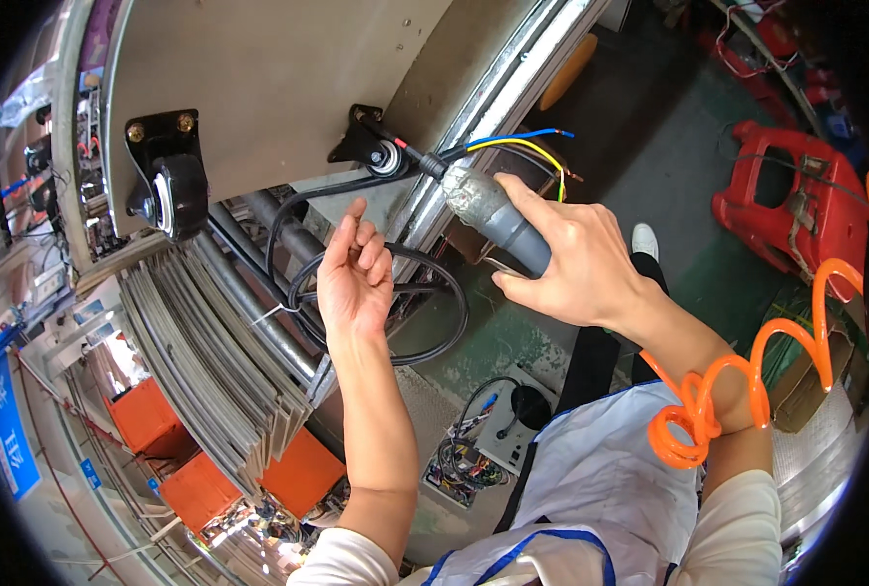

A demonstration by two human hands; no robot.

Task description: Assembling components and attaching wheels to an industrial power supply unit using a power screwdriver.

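Note:
My right hand (576,259) is wrapped round the grey body of a pneumatic screwdriver (512,234), its nose wrapped in silvery tape. The screwdriver's tip points up and left at a small black caster (381,151) on a metal panel (278,83). My left hand (358,278) is raised below that caster, palm up with fingers loosely curled and apart, holding nothing I can see. Behind it hangs a looped black cable (464,308). Beyond the screwdriver's nose, stripped blue and yellow-green wires (522,139) stick out to the right.
A larger black caster (169,186) is bolted to the panel's left. An orange coiled hose (762,356) crosses my right forearm. Stacked grey sheets (210,342) and orange boxes (302,474) lie lower left. A red plastic stool (796,200) lies on the floor at right.

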